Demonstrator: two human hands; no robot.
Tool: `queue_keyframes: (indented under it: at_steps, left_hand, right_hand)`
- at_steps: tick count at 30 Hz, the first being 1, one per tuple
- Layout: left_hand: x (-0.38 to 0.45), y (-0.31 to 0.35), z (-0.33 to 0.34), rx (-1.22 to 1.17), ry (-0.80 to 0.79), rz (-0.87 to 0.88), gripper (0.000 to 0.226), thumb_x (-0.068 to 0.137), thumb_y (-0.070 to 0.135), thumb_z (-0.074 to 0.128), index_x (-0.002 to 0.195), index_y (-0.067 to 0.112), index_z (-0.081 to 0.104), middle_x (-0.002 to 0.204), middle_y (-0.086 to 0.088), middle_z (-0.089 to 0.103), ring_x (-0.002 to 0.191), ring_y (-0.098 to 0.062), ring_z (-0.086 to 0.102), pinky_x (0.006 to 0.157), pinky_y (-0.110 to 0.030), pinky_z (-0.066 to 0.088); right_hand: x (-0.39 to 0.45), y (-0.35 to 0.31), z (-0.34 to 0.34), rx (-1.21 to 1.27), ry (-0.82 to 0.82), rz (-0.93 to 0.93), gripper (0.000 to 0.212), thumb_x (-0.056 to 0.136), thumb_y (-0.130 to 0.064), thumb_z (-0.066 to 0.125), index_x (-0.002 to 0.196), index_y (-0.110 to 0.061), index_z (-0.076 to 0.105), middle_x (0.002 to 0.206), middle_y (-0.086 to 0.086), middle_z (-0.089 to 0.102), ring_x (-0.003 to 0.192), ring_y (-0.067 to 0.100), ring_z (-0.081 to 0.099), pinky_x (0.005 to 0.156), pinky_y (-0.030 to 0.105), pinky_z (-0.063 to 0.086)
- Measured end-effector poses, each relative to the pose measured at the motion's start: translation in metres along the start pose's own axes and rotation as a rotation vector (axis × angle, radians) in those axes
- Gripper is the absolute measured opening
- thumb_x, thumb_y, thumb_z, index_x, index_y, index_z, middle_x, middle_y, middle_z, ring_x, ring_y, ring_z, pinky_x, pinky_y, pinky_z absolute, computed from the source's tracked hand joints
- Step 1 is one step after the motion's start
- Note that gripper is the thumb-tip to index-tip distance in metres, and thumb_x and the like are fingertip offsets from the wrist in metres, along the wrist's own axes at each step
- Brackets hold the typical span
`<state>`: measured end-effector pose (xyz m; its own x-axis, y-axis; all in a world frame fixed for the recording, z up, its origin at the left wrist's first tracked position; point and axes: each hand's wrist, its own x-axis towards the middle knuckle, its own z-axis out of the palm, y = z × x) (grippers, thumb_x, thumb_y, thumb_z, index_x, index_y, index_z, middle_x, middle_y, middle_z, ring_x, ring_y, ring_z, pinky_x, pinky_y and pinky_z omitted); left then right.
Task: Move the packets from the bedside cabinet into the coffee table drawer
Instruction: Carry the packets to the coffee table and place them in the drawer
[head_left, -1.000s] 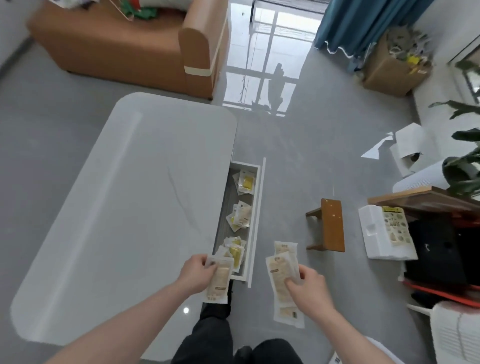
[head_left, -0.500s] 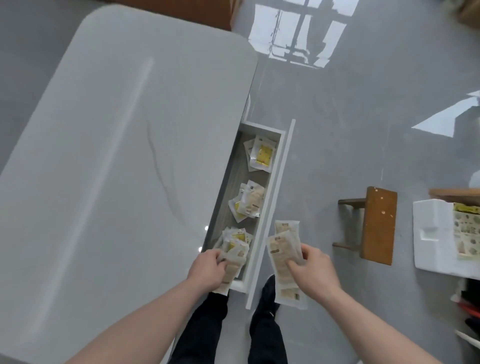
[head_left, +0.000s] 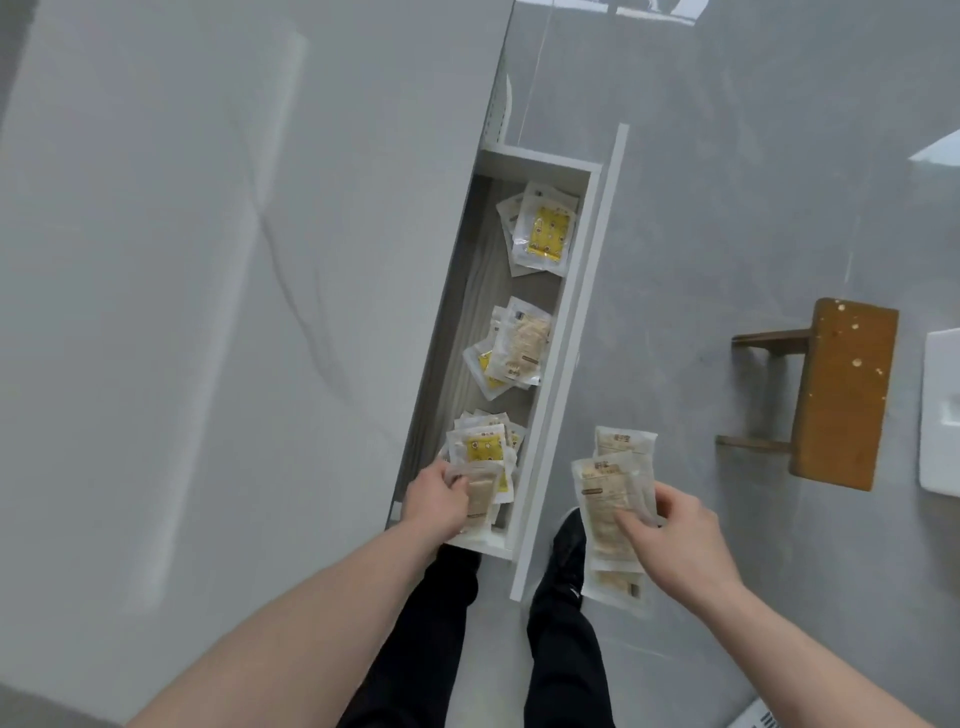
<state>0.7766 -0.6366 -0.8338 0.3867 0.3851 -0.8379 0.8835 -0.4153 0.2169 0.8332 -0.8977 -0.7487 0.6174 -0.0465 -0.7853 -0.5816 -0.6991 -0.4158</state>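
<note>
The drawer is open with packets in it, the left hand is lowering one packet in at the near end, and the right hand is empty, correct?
Not quite: the right hand is not empty. The head view shows it holding several packets outside the drawer. The rest stands: the drawer is open with packets inside, and the left hand holds one packet at the near end.

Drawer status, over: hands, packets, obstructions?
Left hand lowering one packet into open drawer. Right hand grips remaining stack. Nothing blocking.

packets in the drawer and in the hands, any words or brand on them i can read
None can be read.
Packets in the drawer: dark print along the top edges, blurred.
Packets in the right hand: a dark heading and a brown label strip, both too blurred.
Packet in the left hand: no legible print.
</note>
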Motion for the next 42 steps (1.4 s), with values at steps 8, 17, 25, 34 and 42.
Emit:
queue_keyframes:
  at_steps: [8,17,25,34,42]
  left_hand:
    - [0.02,0.021,-0.016,0.003,-0.06,0.064,0.004,0.102,0.027,0.06,0.105,0.025,0.063,0.104,0.003,0.067,0.108,-0.026,0.065,0.084,-0.031,0.05]
    - [0.022,0.021,-0.011,0.449,-0.088,0.228,0.063,0.101,0.038,0.058,0.157,0.022,0.035,0.164,-0.002,0.03,0.147,-0.026,0.036,0.119,-0.045,0.037]
    - [-0.021,0.074,-0.028,-0.542,-0.551,0.15,0.027,0.102,0.043,0.061,0.119,0.026,0.074,0.115,0.006,0.077,0.107,-0.014,0.074,0.088,-0.034,0.059]
    - [-0.003,0.082,-0.031,-0.715,-0.298,0.155,0.022,0.101,0.023,0.067,0.121,0.015,0.066,0.11,-0.004,0.079,0.102,-0.021,0.076,0.094,-0.048,0.061]
    - [0.049,0.09,-0.037,-0.487,0.036,0.066,0.027,0.098,0.034,0.069,0.117,0.017,0.059,0.112,0.001,0.07,0.099,-0.018,0.07,0.094,-0.044,0.06]
  right_hand:
    - [0.009,-0.006,0.016,0.121,-0.027,-0.018,0.016,0.093,-0.023,0.071,0.091,-0.039,0.074,0.083,-0.033,0.073,0.077,-0.014,0.067,0.06,0.012,0.049]
    - [0.014,-0.009,0.017,0.18,-0.099,-0.046,0.017,0.098,-0.022,0.071,0.1,-0.039,0.072,0.087,-0.032,0.074,0.081,-0.016,0.068,0.058,0.004,0.048]
    - [0.019,-0.039,0.026,0.468,-0.27,0.033,0.025,0.102,-0.01,0.064,0.121,-0.024,0.07,0.11,-0.009,0.08,0.102,0.011,0.076,0.094,0.039,0.06]
    - [0.03,-0.054,0.036,0.442,-0.172,-0.017,0.023,0.085,-0.032,0.086,0.105,-0.028,0.075,0.096,-0.006,0.081,0.085,0.013,0.078,0.079,0.039,0.065]
    - [0.04,-0.043,0.029,0.415,-0.09,0.008,0.021,0.09,-0.022,0.081,0.106,-0.032,0.072,0.096,-0.005,0.077,0.072,0.003,0.075,0.053,0.015,0.054]
